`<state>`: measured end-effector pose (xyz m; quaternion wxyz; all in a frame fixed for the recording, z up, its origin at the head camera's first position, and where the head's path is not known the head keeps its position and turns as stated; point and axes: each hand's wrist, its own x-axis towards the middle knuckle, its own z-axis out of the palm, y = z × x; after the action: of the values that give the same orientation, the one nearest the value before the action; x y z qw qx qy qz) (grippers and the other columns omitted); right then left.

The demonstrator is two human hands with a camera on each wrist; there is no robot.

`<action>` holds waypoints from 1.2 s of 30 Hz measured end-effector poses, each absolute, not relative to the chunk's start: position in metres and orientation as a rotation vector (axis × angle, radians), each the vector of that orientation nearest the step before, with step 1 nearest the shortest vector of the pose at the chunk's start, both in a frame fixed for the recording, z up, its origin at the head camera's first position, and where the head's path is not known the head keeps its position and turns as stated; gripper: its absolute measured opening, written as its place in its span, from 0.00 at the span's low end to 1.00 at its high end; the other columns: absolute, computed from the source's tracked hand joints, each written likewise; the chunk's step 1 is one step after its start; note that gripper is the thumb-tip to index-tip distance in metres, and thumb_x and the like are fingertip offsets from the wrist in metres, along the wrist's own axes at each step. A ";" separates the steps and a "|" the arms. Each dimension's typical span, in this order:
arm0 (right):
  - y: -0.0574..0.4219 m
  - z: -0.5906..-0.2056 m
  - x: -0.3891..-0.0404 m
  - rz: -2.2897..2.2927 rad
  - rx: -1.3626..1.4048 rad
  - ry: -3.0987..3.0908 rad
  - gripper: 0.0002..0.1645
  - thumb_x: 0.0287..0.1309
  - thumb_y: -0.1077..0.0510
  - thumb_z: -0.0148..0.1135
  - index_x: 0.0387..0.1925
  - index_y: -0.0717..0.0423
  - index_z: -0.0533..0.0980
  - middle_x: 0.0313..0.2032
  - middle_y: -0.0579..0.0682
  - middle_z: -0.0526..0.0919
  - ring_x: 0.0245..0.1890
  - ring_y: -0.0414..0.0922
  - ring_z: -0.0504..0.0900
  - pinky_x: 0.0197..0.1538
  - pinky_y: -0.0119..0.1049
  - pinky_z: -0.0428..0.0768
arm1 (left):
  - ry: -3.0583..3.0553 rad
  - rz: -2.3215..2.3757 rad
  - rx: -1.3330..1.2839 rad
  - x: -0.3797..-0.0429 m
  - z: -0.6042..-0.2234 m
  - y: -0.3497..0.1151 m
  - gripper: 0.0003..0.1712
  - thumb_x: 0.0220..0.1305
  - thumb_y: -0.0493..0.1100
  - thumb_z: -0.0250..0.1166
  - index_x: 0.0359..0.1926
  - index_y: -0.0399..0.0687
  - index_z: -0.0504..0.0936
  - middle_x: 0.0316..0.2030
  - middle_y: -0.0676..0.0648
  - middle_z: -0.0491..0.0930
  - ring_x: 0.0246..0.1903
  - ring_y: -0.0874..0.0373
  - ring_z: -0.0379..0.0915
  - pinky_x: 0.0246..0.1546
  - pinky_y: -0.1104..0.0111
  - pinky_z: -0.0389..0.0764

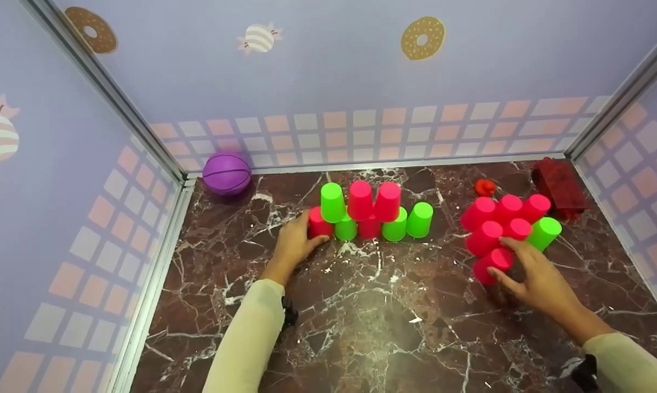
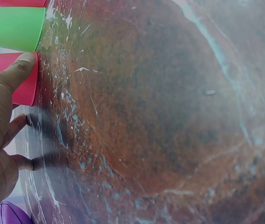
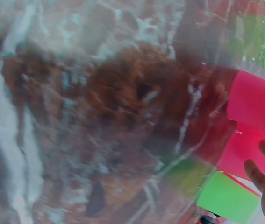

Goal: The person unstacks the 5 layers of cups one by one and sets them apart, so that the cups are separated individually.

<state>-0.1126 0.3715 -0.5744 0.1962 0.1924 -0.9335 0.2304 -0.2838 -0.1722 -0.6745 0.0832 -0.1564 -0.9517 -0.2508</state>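
Observation:
Upside-down pink and green cups stand in two groups. In the left group, my left hand [image 1: 294, 244] holds the pink cup [image 1: 318, 224] at the left end of the lower row. The thumb [image 2: 20, 67] lies on that cup's near side, as the left wrist view shows. Two pink cups and a green cup [image 1: 332, 202] sit on top of this row. At the right, my right hand [image 1: 544, 281] reaches over the front pink cup [image 1: 493, 266], fingers spread and fairly straight. In the right wrist view its thumb is out of sight, so contact is unclear.
Behind the right hand stand several more pink cups [image 1: 508, 207] and a green cup [image 1: 545, 233]. A small red-orange object [image 1: 485, 187] and a dark red block-shaped thing [image 1: 559, 185] lie at the back right. A purple ball [image 1: 227, 174] rests in the far left corner. Walls surround the marbled surface [image 1: 383, 322].

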 end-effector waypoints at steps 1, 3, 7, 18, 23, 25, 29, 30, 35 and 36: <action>0.371 -0.571 -0.115 0.642 0.556 -2.595 0.50 0.46 0.63 0.89 0.71 0.66 0.75 0.60 0.68 0.84 0.60 0.65 0.84 0.75 0.12 0.58 | -2.842 -0.730 -0.467 -0.284 -0.675 -0.172 0.56 0.58 0.77 0.74 0.74 0.46 0.73 0.58 0.38 0.90 0.57 0.36 0.88 0.60 0.40 0.86; 0.368 -0.563 -0.120 0.628 0.597 -2.549 0.49 0.45 0.63 0.89 0.70 0.66 0.76 0.59 0.68 0.84 0.57 0.62 0.83 0.70 0.09 0.57 | -2.842 -0.705 -0.465 -0.286 -0.677 -0.172 0.56 0.58 0.77 0.74 0.74 0.46 0.73 0.57 0.38 0.90 0.56 0.37 0.89 0.59 0.40 0.87; 0.357 -0.545 -0.136 0.613 0.660 -2.476 0.47 0.47 0.62 0.87 0.69 0.66 0.77 0.57 0.66 0.84 0.54 0.59 0.83 0.66 0.18 0.68 | -2.855 -0.680 -0.461 -0.287 -0.678 -0.171 0.54 0.60 0.74 0.76 0.74 0.46 0.72 0.58 0.38 0.90 0.56 0.37 0.89 0.60 0.41 0.87; 0.283 -0.513 -0.191 0.671 0.663 -2.596 0.46 0.64 0.53 0.81 0.78 0.58 0.72 0.65 0.66 0.82 0.55 0.66 0.88 0.54 0.65 0.89 | -2.863 -0.697 -0.423 -0.278 -0.668 -0.168 0.49 0.63 0.71 0.77 0.72 0.46 0.73 0.57 0.38 0.90 0.57 0.37 0.88 0.61 0.41 0.86; 0.243 -0.505 -0.216 0.717 0.692 -2.608 0.44 0.67 0.50 0.79 0.78 0.56 0.72 0.66 0.65 0.83 0.50 0.65 0.89 0.55 0.64 0.89 | -2.830 -0.769 -0.420 -0.268 -0.650 -0.165 0.48 0.61 0.67 0.79 0.70 0.46 0.73 0.55 0.36 0.90 0.55 0.35 0.88 0.60 0.40 0.86; 0.230 -0.504 -0.223 0.750 0.688 -2.615 0.43 0.68 0.48 0.79 0.78 0.55 0.73 0.67 0.63 0.83 0.53 0.65 0.89 0.59 0.64 0.88 | -2.826 -0.790 -0.419 -0.263 -0.642 -0.163 0.46 0.61 0.64 0.81 0.70 0.44 0.74 0.55 0.35 0.90 0.54 0.34 0.88 0.60 0.38 0.86; 0.212 -0.506 -0.232 0.808 0.678 -2.619 0.41 0.67 0.47 0.80 0.75 0.54 0.76 0.67 0.59 0.83 0.53 0.63 0.90 0.60 0.62 0.88 | -2.885 -0.801 -0.399 -0.250 -0.612 -0.155 0.44 0.64 0.57 0.81 0.71 0.41 0.74 0.59 0.34 0.89 0.59 0.33 0.87 0.64 0.39 0.84; 0.209 -0.507 -0.233 0.817 0.676 -2.622 0.40 0.67 0.46 0.80 0.75 0.54 0.76 0.67 0.59 0.83 0.54 0.62 0.91 0.60 0.62 0.88 | -2.900 -0.798 -0.391 -0.249 -0.609 -0.154 0.43 0.65 0.57 0.80 0.72 0.41 0.74 0.59 0.34 0.88 0.60 0.34 0.86 0.66 0.39 0.83; 0.196 -0.513 -0.237 0.847 0.671 -2.633 0.38 0.68 0.46 0.79 0.72 0.56 0.77 0.66 0.59 0.83 0.55 0.62 0.89 0.61 0.61 0.88 | -2.882 -0.831 -0.395 -0.256 -0.624 -0.159 0.45 0.64 0.62 0.79 0.72 0.44 0.74 0.60 0.36 0.88 0.60 0.35 0.86 0.67 0.41 0.83; 0.195 -0.515 -0.238 0.854 0.667 -2.633 0.38 0.68 0.46 0.79 0.72 0.56 0.77 0.66 0.59 0.83 0.57 0.62 0.89 0.62 0.61 0.87 | -2.868 -0.845 -0.400 -0.259 -0.632 -0.161 0.46 0.64 0.64 0.79 0.72 0.45 0.74 0.60 0.36 0.88 0.60 0.35 0.86 0.67 0.41 0.83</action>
<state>-0.2378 0.1948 -0.5150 0.1464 0.2318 -0.9148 0.2966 -0.2592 -0.1614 -0.6322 0.0625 -0.1323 -0.9489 -0.2795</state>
